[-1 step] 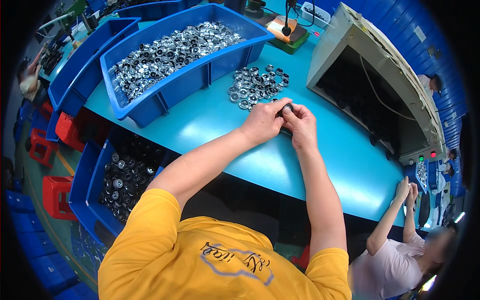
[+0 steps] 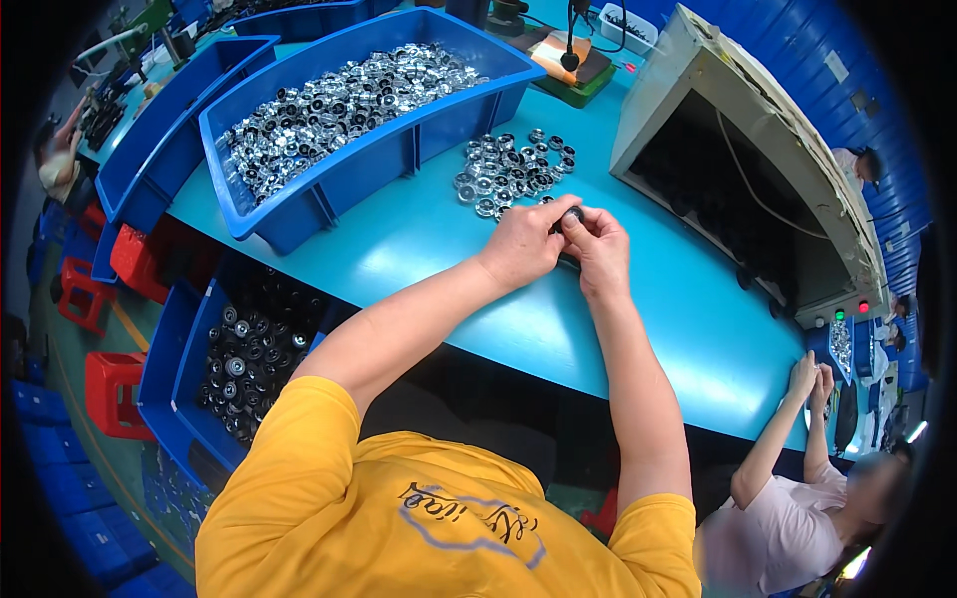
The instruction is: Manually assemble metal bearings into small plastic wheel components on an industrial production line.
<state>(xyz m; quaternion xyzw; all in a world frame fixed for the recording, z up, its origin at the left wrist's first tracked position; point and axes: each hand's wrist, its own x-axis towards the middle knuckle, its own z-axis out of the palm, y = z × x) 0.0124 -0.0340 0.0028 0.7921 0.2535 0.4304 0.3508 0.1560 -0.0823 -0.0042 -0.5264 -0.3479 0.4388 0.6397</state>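
Observation:
My left hand (image 2: 524, 242) and my right hand (image 2: 602, 253) meet above the turquoise table (image 2: 469, 299). Both are closed on a small round black part (image 2: 571, 216), mostly covered by my fingers, so its exact kind is unclear. My right thumb presses along its side. Just beyond my hands lies a loose pile of small clear and silver rings with dark centres (image 2: 498, 169). A long blue bin (image 2: 379, 154) at the far left is heaped with the same sort of rings.
Below the table's left edge, a blue crate (image 2: 189, 344) holds black wheel-like parts (image 2: 249, 359). A beige open-fronted machine (image 2: 653, 95) stands to the right. A co-worker (image 2: 788, 528) sits at lower right, hands over the table. Red stools (image 2: 115, 394) are at left.

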